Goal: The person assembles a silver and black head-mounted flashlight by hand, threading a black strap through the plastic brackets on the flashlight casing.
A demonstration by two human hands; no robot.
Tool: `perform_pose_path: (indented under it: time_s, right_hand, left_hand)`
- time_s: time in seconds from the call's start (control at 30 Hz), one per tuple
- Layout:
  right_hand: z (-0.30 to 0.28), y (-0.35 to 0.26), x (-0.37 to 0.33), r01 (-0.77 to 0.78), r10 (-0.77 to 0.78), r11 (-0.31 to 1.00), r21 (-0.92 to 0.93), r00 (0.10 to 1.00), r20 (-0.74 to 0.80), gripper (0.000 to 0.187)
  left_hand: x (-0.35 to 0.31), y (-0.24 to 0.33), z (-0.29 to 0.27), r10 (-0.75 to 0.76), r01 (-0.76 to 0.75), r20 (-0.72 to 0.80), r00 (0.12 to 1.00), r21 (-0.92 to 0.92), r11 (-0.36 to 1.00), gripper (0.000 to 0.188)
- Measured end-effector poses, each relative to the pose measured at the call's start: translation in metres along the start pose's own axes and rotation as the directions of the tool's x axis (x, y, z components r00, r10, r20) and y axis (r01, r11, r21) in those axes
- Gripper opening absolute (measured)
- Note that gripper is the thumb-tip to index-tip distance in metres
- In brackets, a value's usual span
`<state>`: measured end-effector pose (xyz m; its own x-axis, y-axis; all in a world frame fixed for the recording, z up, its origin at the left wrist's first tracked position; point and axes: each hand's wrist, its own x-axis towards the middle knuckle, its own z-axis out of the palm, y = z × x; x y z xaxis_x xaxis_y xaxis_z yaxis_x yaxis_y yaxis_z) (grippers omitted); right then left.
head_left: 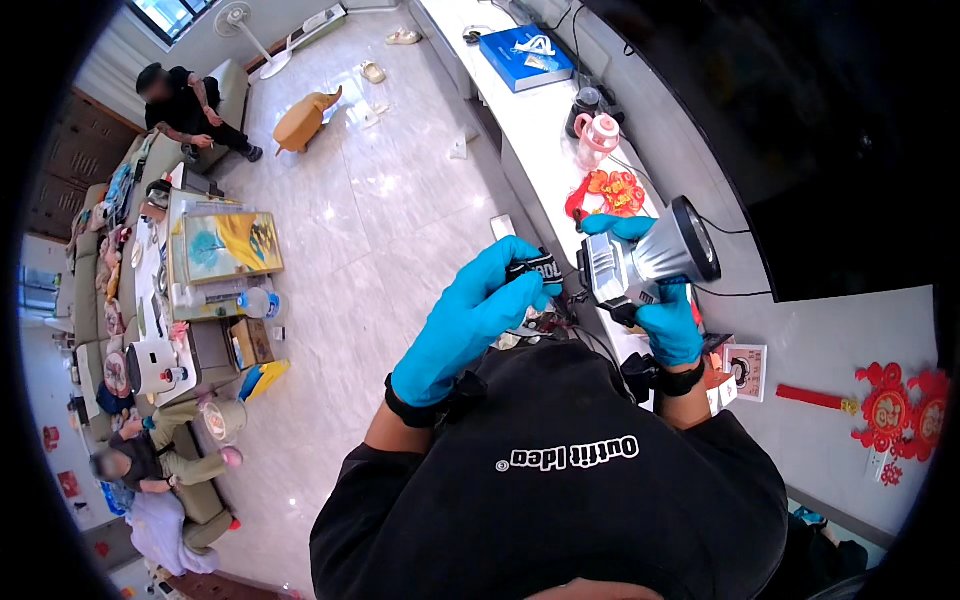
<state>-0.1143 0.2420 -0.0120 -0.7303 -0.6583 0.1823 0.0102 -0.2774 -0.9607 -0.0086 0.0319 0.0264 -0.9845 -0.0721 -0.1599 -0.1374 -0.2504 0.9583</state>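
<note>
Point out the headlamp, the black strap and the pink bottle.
Headlamp [652, 258], head view: on silver housing.
Black strap [544, 268], head view: on lettered stretch.
Pink bottle [598, 133], head view: on upper part.

From where I stood: floor [375, 300] was glossy pale tile, light glinting off it. Ref: brown animal-shaped stool [302, 124]. Sofa [232, 95] sat left of stool; window [166, 12] and white fan [258, 45] beyond it, leftward; long white counter [530, 122] right of it, along a pale wall [820, 345].

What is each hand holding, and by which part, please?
Right hand: silver round-headed lamp, by its body; left hand: black fabric strap, by its lettered stretch.
</note>
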Motion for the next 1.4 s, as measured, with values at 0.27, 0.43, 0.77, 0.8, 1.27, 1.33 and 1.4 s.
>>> perform_pose_path:
  time_s: [0.27,0.43,0.77,0.8,1.27,1.33,1.4]
  right_hand:
    - [0.013,-0.02,0.019,0.37,-0.308,0.892,-0.261,0.918,0.251,0.062]
    - [0.018,-0.022,0.021,0.48,-0.409,0.829,-0.286,0.87,0.274,0.061]
    - [0.016,-0.037,0.013,0.36,-0.256,0.892,-0.273,0.901,0.35,0.042]
    - [0.016,-0.039,0.012,0.36,-0.25,0.885,-0.294,0.902,0.353,0.043]
    - [0.02,-0.05,0.008,0.354,-0.212,0.867,-0.351,0.899,0.384,0.054]
    - [0.02,-0.055,0.005,0.354,-0.205,0.867,-0.352,0.895,0.395,0.05]
    - [0.02,-0.061,0.004,0.377,-0.201,0.847,-0.375,0.88,0.43,0.045]
  left_hand:
    - [-0.009,-0.013,-0.003,0.151,-0.151,-0.002,0.989,-0.007,0.988,0.021]
    - [-0.007,-0.018,-0.004,0.283,-0.283,-0.003,0.959,0.006,0.959,0.02]
    - [-0.013,-0.003,-0.011,-0.118,0.118,0.052,0.992,0.007,0.993,0.02]
    - [-0.012,-0.002,-0.012,-0.142,0.142,0.068,0.988,-0.005,0.99,0.02]
    - [-0.014,0.009,-0.011,-0.136,0.111,0.255,0.957,0.111,0.988,0.02]
    - [-0.015,0.011,-0.01,-0.141,0.12,0.269,0.953,0.091,0.989,0.021]
    - [-0.017,0.012,-0.009,-0.148,0.135,0.282,0.948,0.065,0.989,0.021]
